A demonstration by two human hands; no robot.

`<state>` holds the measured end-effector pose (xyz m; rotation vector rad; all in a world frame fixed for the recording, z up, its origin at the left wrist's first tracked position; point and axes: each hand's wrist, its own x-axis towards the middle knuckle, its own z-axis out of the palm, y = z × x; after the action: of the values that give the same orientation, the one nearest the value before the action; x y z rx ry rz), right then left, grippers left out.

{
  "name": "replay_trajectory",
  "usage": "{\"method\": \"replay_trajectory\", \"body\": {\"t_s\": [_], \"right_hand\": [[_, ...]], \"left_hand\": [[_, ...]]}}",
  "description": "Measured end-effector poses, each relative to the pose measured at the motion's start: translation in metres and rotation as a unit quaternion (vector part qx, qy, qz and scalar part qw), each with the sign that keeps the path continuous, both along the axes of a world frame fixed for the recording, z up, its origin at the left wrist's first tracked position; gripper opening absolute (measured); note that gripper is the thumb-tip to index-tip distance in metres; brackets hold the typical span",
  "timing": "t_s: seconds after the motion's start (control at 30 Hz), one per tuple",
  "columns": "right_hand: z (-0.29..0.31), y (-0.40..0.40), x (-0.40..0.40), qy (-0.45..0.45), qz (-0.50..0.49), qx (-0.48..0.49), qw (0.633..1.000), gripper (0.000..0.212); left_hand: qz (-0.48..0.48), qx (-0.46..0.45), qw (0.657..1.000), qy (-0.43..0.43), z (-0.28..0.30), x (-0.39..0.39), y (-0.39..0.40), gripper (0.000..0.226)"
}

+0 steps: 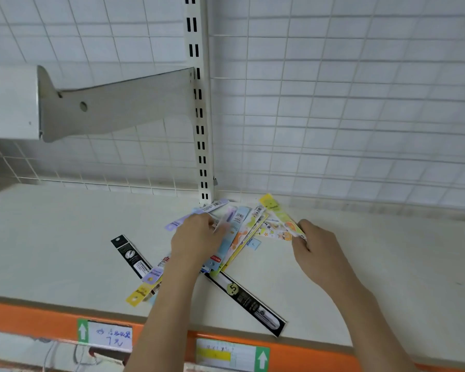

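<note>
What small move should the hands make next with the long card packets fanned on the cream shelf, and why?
Probably slide the right hand, pinching the yellow-and-orange card packet, toward the left hand gripping the pastel card packets, closing the fan: they lie splayed at different angles, not stacked.

Shelf (65, 237): plain cream. Edge strip (24, 315): orange. Labels (105, 335): white, green arrow panels. Back grid (360, 103): white wire squares. Near black packet (249, 302): yellow disc, black 5. Left black packet (130, 255): white print. Lilac packet (176, 223). Pale blue packet (224, 248). Near-left yellow packet (137, 295). Right cartoon packet (281, 220): yellow, orange, white.
</note>
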<state>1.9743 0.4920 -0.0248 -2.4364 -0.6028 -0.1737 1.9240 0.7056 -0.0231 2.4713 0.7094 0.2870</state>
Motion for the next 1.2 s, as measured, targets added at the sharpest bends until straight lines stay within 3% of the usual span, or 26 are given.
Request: {"method": "replay_trajectory", "body": {"t_s": [0.07, 0.2, 0.33, 0.5, 0.7, 0.93, 1.2], "right_hand": [[0.001, -0.001, -0.001, 0.004, 0.004, 0.025, 1.000, 0.012], [0.003, -0.001, -0.004, 0.002, 0.022, 0.027, 0.999, 0.023], [0.001, -0.003, -0.005, 0.023, 0.016, 0.028, 0.999, 0.018], [0.002, -0.003, -0.007, 0.028, 0.010, 0.013, 0.999, 0.015], [0.003, -0.004, -0.010, 0.028, 0.015, 0.009, 0.999, 0.010], [0.004, -0.002, -0.009, 0.038, 0.011, 0.022, 0.999, 0.019], [0.001, 0.007, -0.008, 0.037, 0.019, 0.005, 0.999, 0.020]], "left_hand": [[-0.005, 0.004, 0.999, 0.051, 0.000, 0.008, -0.005, 0.051], [-0.019, 0.007, 0.996, 0.084, 0.005, 0.014, -0.011, 0.038], [-0.023, -0.004, 0.998, 0.058, 0.013, 0.010, -0.012, 0.018], [-0.020, 0.018, 1.000, 0.006, 0.018, -0.002, -0.012, 0.036], [-0.034, 0.024, 0.999, -0.031, 0.022, -0.016, -0.008, 0.021], [-0.054, 0.110, 0.992, -0.038, 0.037, -0.034, 0.001, 0.030], [-0.051, 0.017, 0.995, -0.086, 0.036, -0.050, 0.008, 0.025]]}}
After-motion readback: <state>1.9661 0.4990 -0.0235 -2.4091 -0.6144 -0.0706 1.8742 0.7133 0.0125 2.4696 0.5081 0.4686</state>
